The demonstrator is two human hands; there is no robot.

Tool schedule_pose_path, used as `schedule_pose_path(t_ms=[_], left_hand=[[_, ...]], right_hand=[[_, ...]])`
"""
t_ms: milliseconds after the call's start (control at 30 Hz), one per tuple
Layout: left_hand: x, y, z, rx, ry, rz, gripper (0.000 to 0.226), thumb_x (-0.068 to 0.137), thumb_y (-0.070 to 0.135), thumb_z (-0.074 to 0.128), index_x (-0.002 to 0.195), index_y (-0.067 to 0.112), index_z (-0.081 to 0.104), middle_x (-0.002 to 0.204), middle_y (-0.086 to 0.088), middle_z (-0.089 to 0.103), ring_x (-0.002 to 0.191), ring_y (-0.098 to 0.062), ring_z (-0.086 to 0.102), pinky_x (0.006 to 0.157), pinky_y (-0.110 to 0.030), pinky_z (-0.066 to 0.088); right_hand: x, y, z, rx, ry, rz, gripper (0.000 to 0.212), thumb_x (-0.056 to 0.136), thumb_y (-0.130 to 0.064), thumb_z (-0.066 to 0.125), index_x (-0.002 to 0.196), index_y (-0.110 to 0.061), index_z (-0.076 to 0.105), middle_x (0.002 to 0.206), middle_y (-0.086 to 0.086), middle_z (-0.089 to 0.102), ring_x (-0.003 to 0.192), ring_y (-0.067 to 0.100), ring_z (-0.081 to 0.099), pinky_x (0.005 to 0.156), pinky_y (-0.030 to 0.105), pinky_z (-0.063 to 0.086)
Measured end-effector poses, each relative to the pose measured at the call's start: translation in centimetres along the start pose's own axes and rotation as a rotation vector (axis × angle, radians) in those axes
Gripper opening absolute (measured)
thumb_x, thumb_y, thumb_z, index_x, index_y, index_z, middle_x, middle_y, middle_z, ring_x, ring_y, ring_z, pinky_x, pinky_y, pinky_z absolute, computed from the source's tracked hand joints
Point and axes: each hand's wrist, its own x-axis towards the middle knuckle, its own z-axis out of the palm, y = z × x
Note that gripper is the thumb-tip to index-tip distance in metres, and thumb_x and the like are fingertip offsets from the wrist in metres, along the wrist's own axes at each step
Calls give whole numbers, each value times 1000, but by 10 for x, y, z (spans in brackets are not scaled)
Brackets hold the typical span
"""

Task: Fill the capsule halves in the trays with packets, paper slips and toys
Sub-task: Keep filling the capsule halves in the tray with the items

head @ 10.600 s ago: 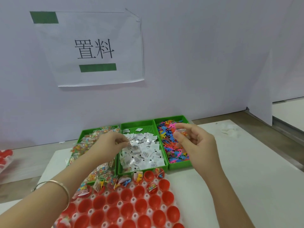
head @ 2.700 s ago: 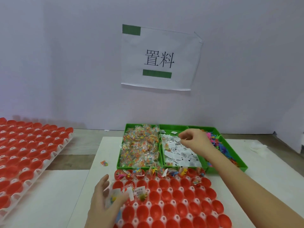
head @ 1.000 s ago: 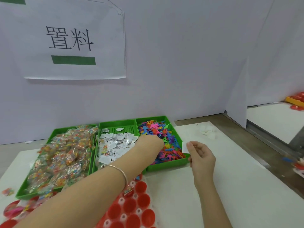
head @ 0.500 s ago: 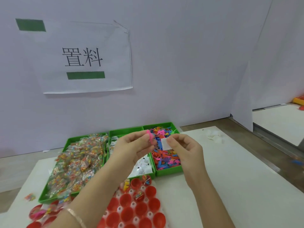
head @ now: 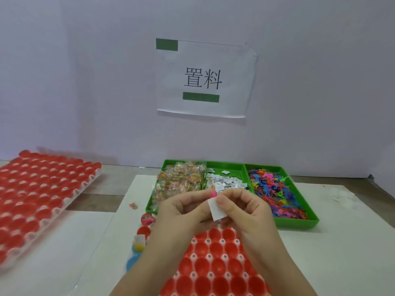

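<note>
Pale lilac wall (head: pixel 85 82) filled the upper half, with a paper sign (head: pixel 205 80) taped on it. Below lay the table (head: pixel 342 242) under white sheets. A left tray (head: pixel 70 199) of red halves (head: pixel 27 184) sat at the far left, well apart from the near tray (head: pixel 193 256), whose cups showed mostly bare beneath the wrists, while a few at its left edge held things. Behind the near tray stood three green bins (head: pixel 297 226) side by side: packets (head: pixel 179 182) in the left one, slips (head: pixel 224 182) in the middle, toys (head: pixel 275 193) in the right. Both hands met above the near tray's far edge. The right hand (head: pixel 248 212) pinched a white slip (head: pixel 215 210) under its thumb. The left hand (head: pixel 181 212), fingers curled, pinched a pink toy (head: pixel 213 192) at its fingertips, just above the slip. One stray packet (head: pixel 133 206) lay on the sheet left of the bins.
</note>
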Motion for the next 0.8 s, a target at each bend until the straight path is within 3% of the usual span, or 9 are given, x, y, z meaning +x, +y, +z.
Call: schedule_pose_path(t_ms=[133,233,333,433,500,633,733,800], left_hand=[[-10,0,-3,-31,-23,-16,23,65,22,76,88,24,79,88,-11,76,81,-21,74,62,-20,56],[-10,0,-5,-73,-17,-45,19,72,12,72,85,22,80,87,-13,76,77,-22,74,60,-22,57],[-10,1,-8,-96,-22,-26,26,62,20,76,88,19,79,89,-15,75,79,-24,74,61,-23,58],[-8,-1,-13,-88,-10,-21,22,67,14,74,88,16,79,88,-17,75,79,-24,74,60,-23,57],[-4,-2,-22,-85,30,-21,18,72,7,72,86,15,79,88,-17,75,77,-25,74,59,-22,57],[13,7,-55,-183,204,18,24,62,7,73,85,7,78,89,-18,74,79,-27,74,58,-20,57],[23,14,-76,-278,280,71,25,65,8,72,90,9,76,86,-13,75,76,-23,74,57,-19,56],[28,16,-82,-277,264,91,21,66,10,72,86,13,78,82,-9,75,75,-22,74,58,-19,56]], right_hand=[[-4,0,2,-40,10,-20,18,68,-31,74,79,-16,74,72,3,67,62,13,60,53,22,50],[-6,-1,5,-70,24,-48,15,72,-26,72,78,-13,72,70,2,67,58,12,59,50,22,49],[-6,-4,11,-125,34,-83,20,73,-29,71,82,-11,71,70,3,67,60,14,61,51,25,50],[-4,-5,16,-170,29,-84,10,80,-22,71,84,-13,70,66,2,66,55,15,58,50,27,51],[-1,-2,18,-179,36,-56,11,83,-20,70,89,-12,69,66,0,65,53,14,57,48,27,50],[19,7,16,-186,82,29,13,87,-23,66,95,-13,66,69,-2,63,51,9,55,44,22,46],[55,25,15,-405,92,93,3,91,-20,64,94,-18,65,80,1,63,53,7,56,44,19,46],[83,41,18,-660,43,86,4,91,-19,63,94,-21,65,88,-3,63,64,5,57,53,18,47]])
